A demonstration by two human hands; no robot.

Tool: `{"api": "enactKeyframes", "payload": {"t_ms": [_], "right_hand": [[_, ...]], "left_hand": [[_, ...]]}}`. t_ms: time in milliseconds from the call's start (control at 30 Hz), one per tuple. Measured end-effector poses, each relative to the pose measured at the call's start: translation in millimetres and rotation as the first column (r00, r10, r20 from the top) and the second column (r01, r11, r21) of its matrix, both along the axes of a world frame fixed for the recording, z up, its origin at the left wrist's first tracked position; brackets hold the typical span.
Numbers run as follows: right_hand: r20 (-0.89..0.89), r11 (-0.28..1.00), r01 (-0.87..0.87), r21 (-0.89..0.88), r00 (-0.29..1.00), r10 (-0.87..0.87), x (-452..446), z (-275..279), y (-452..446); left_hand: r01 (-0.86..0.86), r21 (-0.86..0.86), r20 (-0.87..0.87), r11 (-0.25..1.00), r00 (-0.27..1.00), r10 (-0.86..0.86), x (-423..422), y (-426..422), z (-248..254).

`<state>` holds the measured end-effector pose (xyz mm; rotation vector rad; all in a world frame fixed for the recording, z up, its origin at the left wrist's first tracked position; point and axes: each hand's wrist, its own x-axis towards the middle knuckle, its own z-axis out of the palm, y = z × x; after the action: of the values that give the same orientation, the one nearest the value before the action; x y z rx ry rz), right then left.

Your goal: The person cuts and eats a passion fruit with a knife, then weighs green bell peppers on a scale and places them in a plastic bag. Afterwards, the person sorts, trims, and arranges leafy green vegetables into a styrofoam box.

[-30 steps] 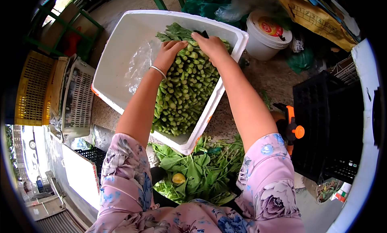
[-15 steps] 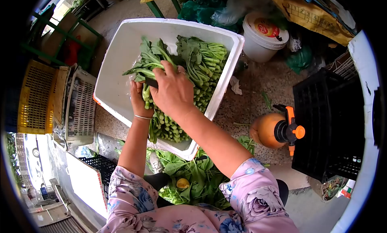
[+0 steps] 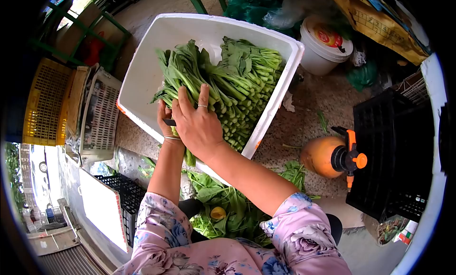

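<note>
A white foam box (image 3: 137,80) holds bunches of leafy greens (image 3: 237,89), cut stalk ends facing me. My left hand (image 3: 166,125) is at the box's near left, its fingers curled against the stalks of the leftmost bunch and partly hidden. Over the same bunch lies my right hand (image 3: 198,130), fingers spread on the leaves and stems, a ring on one finger. A dark, flat strip (image 3: 169,122), resembling a knife, sticks out from under the right hand's thumb side towards the left hand; the rest of it is covered.
Loose leaves (image 3: 232,208) lie below the box near my legs. To the right are an orange spray bottle (image 3: 323,156) and black crates (image 3: 380,151). A lidded white bucket (image 3: 318,58) stands behind. Yellow (image 3: 47,101) and white (image 3: 99,113) plastic crates stand at left.
Both hands have come down towards the near side of the box. The right hand has spread its fingers over the bunch, which now lies among the others. The view has shifted slightly.
</note>
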<state>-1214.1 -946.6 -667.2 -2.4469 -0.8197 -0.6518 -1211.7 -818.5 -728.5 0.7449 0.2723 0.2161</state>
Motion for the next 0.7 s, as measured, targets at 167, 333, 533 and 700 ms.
{"api": "enactKeyframes", "payload": {"t_ms": [167, 333, 533, 700], "right_hand": [[0.068, 0.999, 0.027, -0.028, 0.997, -0.025, -3.7, -6.3, 4.6], [0.083, 0.999, 0.038, -0.016, 0.996, -0.037, -4.3, -8.7, 4.3], [0.105, 0.999, 0.042, -0.025, 0.994, -0.039, -7.1, -7.6, 2.4], [0.13, 0.998, 0.065, -0.005, 0.989, -0.064, -8.0, -12.3, 4.5]], "left_hand": [[-0.088, 0.041, -0.096, 0.995, 0.991, 0.091, -1.7, -14.5, 14.6], [-0.072, 0.005, -0.082, 0.997, 0.994, 0.072, -0.6, -16.7, 18.4], [-0.049, -0.009, -0.082, 0.999, 0.995, 0.048, -1.1, -17.0, 14.3], [-0.03, -0.037, -0.095, 0.999, 0.995, 0.027, 2.2, -8.5, 0.3]]}}
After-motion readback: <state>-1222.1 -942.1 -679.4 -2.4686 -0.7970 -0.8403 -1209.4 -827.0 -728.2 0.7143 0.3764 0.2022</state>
